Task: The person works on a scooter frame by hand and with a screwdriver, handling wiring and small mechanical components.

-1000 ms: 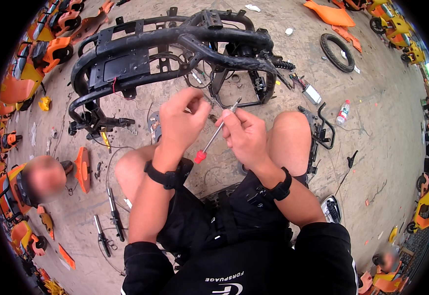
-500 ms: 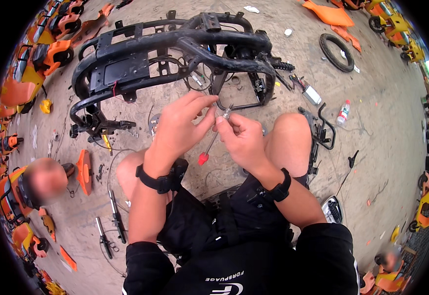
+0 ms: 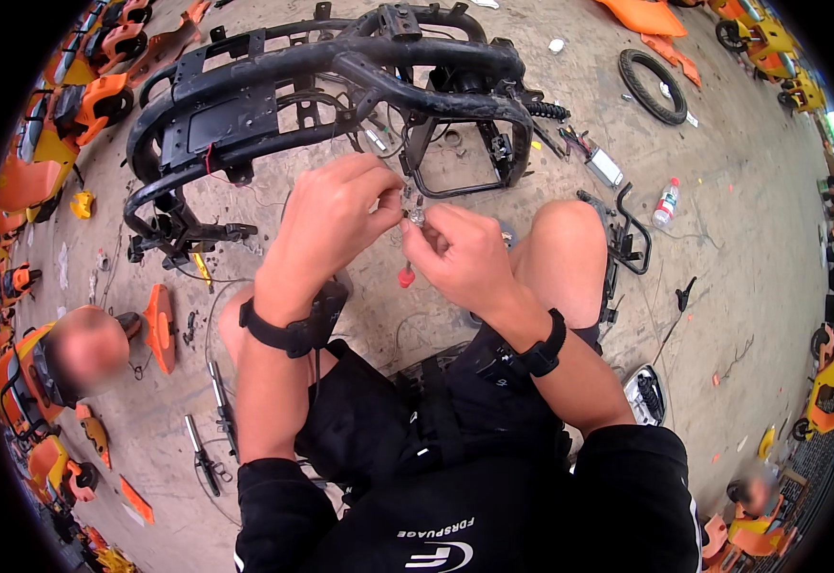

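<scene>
In front of my knees, my two hands meet just short of the black vehicle frame (image 3: 283, 81). My right hand (image 3: 460, 246) pinches a small silvery metal part (image 3: 417, 218) between thumb and fingers. Below that part hangs a red end piece (image 3: 405, 277), joined to it by a thin grey length that could be a rod or a cable. My left hand (image 3: 331, 215) is closed, thumb and fingertips pressed together right beside the silvery part. Whatever sits in the left fingertips is too small to make out.
Right of the frame lie a black tyre (image 3: 653, 86), a silver box with wires (image 3: 605, 168), a plastic bottle (image 3: 666, 202) and a bent black bracket (image 3: 634, 234). Shock absorbers (image 3: 202, 458) lie at lower left. Orange and yellow scooters line both sides; two other people are at the edges.
Both hands have shifted slightly, the left one down and leftward, and come closer together around the silvery part. The red end piece has swung up and nearer to the right hand.
</scene>
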`<state>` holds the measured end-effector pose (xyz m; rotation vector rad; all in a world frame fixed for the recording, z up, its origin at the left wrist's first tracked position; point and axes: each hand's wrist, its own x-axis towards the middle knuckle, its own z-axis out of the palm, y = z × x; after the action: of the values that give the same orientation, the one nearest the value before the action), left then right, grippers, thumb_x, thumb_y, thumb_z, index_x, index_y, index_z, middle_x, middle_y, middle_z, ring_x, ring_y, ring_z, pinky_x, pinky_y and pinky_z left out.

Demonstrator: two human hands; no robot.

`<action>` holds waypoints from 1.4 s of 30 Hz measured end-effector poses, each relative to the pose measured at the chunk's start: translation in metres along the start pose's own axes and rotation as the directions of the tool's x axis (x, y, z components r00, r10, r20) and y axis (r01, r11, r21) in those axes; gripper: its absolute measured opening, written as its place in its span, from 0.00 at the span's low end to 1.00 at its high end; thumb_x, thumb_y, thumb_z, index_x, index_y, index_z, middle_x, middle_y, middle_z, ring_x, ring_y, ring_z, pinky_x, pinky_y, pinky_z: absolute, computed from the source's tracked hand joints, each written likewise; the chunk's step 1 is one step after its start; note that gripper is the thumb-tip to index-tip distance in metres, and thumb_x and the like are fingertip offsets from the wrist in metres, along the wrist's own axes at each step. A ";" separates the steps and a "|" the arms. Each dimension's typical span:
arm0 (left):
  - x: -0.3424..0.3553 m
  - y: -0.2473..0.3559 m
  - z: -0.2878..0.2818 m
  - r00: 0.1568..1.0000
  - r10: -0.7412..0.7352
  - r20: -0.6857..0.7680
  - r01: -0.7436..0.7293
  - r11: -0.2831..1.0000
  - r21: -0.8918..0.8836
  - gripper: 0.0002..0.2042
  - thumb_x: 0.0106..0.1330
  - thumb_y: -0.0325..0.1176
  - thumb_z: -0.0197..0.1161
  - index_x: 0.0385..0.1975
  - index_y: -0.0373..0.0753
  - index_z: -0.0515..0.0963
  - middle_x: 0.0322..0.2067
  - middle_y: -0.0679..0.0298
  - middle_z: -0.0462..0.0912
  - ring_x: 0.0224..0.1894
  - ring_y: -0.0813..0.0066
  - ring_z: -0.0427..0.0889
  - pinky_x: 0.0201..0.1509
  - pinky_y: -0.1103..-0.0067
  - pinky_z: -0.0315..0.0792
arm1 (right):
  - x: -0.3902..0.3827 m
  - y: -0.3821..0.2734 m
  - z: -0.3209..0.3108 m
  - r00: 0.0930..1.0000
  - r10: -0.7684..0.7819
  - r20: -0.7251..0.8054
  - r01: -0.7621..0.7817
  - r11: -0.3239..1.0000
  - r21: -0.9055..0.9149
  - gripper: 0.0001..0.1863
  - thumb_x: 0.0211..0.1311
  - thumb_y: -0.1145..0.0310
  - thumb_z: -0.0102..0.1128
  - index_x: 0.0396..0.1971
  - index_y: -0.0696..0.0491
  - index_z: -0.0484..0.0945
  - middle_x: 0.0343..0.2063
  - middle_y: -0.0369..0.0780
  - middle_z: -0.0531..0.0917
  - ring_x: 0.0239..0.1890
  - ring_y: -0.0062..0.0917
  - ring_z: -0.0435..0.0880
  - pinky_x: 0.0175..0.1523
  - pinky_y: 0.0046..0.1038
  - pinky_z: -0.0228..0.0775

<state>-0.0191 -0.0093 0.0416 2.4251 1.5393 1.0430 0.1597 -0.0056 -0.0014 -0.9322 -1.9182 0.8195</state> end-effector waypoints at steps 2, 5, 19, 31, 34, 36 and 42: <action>-0.001 0.000 0.002 1.000 0.006 -0.029 -0.007 1.000 -0.023 0.06 0.49 0.17 0.66 0.27 0.33 0.80 0.25 0.59 0.80 0.27 0.62 0.81 0.30 0.74 0.76 | 0.000 0.000 0.000 1.000 -0.002 -0.002 0.002 1.000 -0.001 0.15 0.56 0.69 0.66 0.16 0.58 0.71 0.14 0.42 0.74 0.16 0.35 0.75 0.21 0.33 0.65; -0.001 -0.001 0.003 0.998 0.014 -0.062 -0.016 1.000 -0.027 0.07 0.49 0.16 0.65 0.28 0.33 0.80 0.26 0.59 0.80 0.27 0.63 0.81 0.30 0.75 0.76 | 0.001 0.000 0.000 1.000 -0.010 -0.006 0.010 1.000 0.003 0.15 0.56 0.69 0.66 0.16 0.58 0.71 0.14 0.43 0.74 0.16 0.36 0.75 0.22 0.34 0.65; -0.002 0.003 0.001 0.995 -0.098 -0.021 0.093 0.980 -0.174 0.10 0.54 0.17 0.65 0.37 0.33 0.83 0.30 0.60 0.83 0.30 0.71 0.83 0.33 0.79 0.79 | 0.001 -0.003 -0.002 1.000 0.010 -0.019 -0.009 0.999 0.038 0.15 0.57 0.69 0.65 0.16 0.58 0.71 0.14 0.42 0.74 0.16 0.35 0.74 0.22 0.34 0.66; 0.008 -0.003 0.005 0.998 0.061 0.001 -0.061 0.998 0.015 0.05 0.47 0.21 0.66 0.25 0.35 0.79 0.24 0.61 0.78 0.27 0.58 0.80 0.29 0.68 0.75 | 0.000 0.006 -0.001 0.999 -0.035 -0.036 0.035 0.999 -0.021 0.15 0.55 0.70 0.66 0.16 0.57 0.71 0.13 0.41 0.74 0.15 0.34 0.75 0.20 0.33 0.65; 0.007 -0.003 0.008 0.997 0.071 -0.019 -0.071 0.997 0.004 0.06 0.47 0.21 0.66 0.26 0.35 0.79 0.26 0.60 0.79 0.28 0.58 0.80 0.29 0.69 0.75 | 0.000 0.005 -0.001 0.998 -0.023 -0.053 0.023 1.000 -0.011 0.14 0.55 0.70 0.66 0.16 0.57 0.71 0.14 0.41 0.75 0.15 0.34 0.75 0.21 0.33 0.66; 0.006 -0.004 0.009 0.996 0.075 -0.041 -0.075 0.997 -0.020 0.07 0.48 0.19 0.66 0.28 0.34 0.79 0.27 0.59 0.79 0.28 0.60 0.81 0.31 0.71 0.76 | 0.001 0.004 -0.002 0.998 -0.021 -0.061 0.021 1.000 -0.003 0.14 0.55 0.70 0.66 0.16 0.57 0.71 0.14 0.41 0.75 0.15 0.34 0.75 0.21 0.33 0.66; 0.005 -0.008 0.009 0.995 0.041 -0.092 -0.047 0.996 -0.070 0.08 0.51 0.14 0.64 0.31 0.30 0.79 0.29 0.58 0.80 0.29 0.67 0.83 0.35 0.77 0.78 | 0.002 0.000 -0.003 0.998 -0.006 -0.064 0.009 0.999 0.041 0.14 0.56 0.70 0.66 0.17 0.58 0.72 0.14 0.41 0.75 0.15 0.34 0.76 0.21 0.32 0.67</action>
<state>-0.0188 0.0011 0.0334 2.4051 1.4526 1.2103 0.1622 -0.0033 0.0004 -0.9151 -1.8423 0.8133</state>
